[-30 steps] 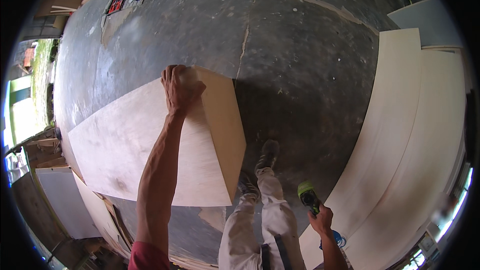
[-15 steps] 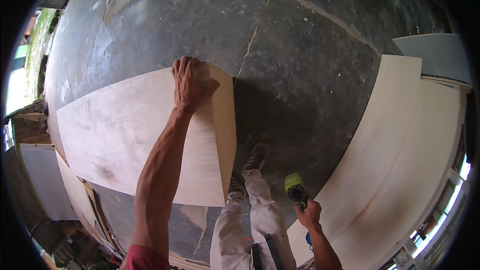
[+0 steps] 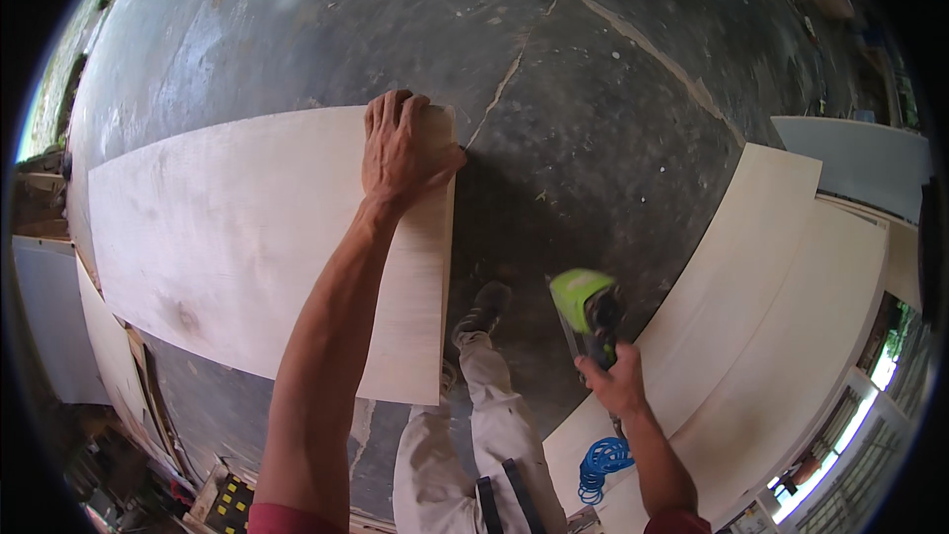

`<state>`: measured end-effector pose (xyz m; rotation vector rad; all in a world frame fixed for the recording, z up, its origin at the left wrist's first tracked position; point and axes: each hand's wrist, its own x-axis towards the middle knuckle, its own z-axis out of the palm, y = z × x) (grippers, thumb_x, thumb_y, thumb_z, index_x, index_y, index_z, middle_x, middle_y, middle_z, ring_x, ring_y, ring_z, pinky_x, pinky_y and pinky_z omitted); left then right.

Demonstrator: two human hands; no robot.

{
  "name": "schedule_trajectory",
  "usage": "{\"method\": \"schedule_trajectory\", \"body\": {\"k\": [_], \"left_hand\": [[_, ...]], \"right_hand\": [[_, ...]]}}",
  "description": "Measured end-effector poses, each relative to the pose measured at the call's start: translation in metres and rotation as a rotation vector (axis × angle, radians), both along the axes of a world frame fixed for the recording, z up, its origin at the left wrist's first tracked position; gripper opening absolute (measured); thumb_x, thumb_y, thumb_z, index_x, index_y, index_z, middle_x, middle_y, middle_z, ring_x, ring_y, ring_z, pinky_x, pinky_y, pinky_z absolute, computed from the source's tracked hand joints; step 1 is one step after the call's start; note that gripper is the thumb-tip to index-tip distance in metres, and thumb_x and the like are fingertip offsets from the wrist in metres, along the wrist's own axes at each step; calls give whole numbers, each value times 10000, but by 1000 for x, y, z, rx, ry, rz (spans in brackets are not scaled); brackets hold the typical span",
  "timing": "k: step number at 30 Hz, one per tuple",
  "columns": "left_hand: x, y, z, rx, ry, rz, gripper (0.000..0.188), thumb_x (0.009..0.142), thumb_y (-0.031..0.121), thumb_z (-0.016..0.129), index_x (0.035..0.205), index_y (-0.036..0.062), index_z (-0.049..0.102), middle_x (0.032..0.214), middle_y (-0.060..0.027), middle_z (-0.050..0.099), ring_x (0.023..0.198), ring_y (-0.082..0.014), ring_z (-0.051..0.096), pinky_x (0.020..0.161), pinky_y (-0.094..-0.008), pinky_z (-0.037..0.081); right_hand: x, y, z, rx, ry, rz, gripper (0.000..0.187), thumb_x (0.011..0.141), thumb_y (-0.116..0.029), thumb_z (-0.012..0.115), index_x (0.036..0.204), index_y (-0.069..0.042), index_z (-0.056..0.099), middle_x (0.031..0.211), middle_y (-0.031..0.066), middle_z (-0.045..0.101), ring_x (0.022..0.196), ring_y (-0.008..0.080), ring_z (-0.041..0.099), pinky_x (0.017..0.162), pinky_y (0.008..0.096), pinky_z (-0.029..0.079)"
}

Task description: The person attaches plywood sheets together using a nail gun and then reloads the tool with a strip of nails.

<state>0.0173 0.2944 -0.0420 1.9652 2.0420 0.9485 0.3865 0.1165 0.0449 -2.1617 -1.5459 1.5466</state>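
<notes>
Clasps the board (image 3: 237,227) near its corner with the left hand (image 3: 400,153), upper centre of the frame, and grips a green tool (image 3: 591,305) in the right hand (image 3: 618,381), lower right.

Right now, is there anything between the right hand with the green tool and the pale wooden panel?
One trousered leg and its shoe appear between the green tool and the wooden panel, seemingly lower; nothing else visible stands there.

Red sleeves (image 3: 287,519), off-white trousers (image 3: 499,396), dark shoes (image 3: 484,309), possibly laced.
</notes>
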Motion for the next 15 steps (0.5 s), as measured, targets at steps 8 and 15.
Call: {"method": "schedule_trajectory", "body": {"k": [8,15], "left_hand": [[-10,-1,1,-2,21,-80,598,612,241,773,1142,37,584,1142,-141,540,1169,-367,479,1065,-493,354],[-7,2,-6,49,15,-72,588,600,271,810,1090,11,615,1125,-139,558,1186,-360,482,1081,-487,337]], "right_hand": [[-89,149,53,24,230,181,241,872,-194,698,920,34,632,648,60,624,527,125,608,510,300,497],[-142,206,55,28,332,241,194,852,-141,657,943,21,606,634,21,538,514,91,557,501,280,482]]}}
